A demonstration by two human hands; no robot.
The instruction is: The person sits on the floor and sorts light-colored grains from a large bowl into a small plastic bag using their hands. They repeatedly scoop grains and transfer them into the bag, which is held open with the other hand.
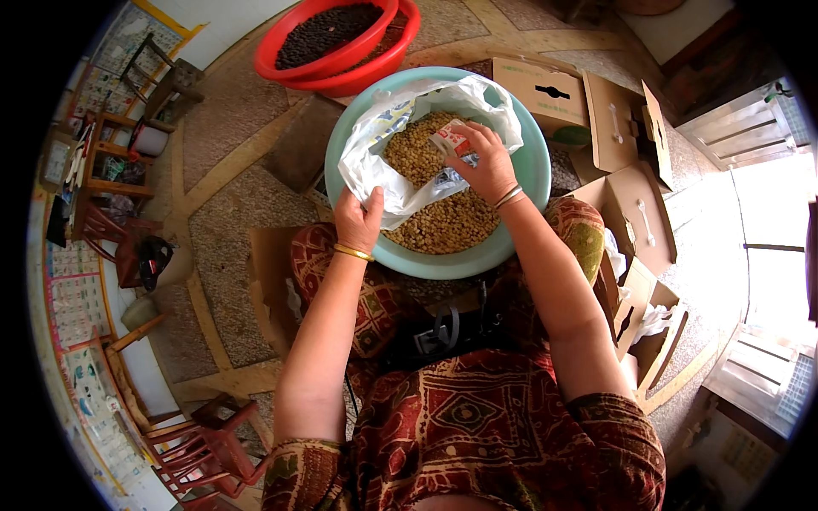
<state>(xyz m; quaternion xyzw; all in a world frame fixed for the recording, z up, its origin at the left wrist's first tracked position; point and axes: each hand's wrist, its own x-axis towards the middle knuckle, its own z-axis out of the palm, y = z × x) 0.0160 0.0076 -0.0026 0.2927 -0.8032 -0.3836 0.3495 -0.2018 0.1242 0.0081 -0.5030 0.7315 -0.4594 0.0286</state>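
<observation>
A light green plastic basin (540,172) stands between my knees. Small yellowish-brown kernels or beans (454,223) lie in it. A white plastic bag (396,191) with blue and yellow print is spread open within the basin, and similar kernels show inside the bag. My left hand (360,220) grips the bag's near left edge between thumb and fingers. Over the bag's mouth, my right hand (484,160) holds a small clear cup (451,136) with red print, tilted above the kernels. The cup's contents are hard to make out.
Beyond the basin, two red basins (409,45) overlap; the upper one holds dark round pieces (326,35). Open cardboard boxes (543,96) stand at the right, some with white plastic in them. Wooden chairs (217,441) and a wooden shelf (118,185) are at the left.
</observation>
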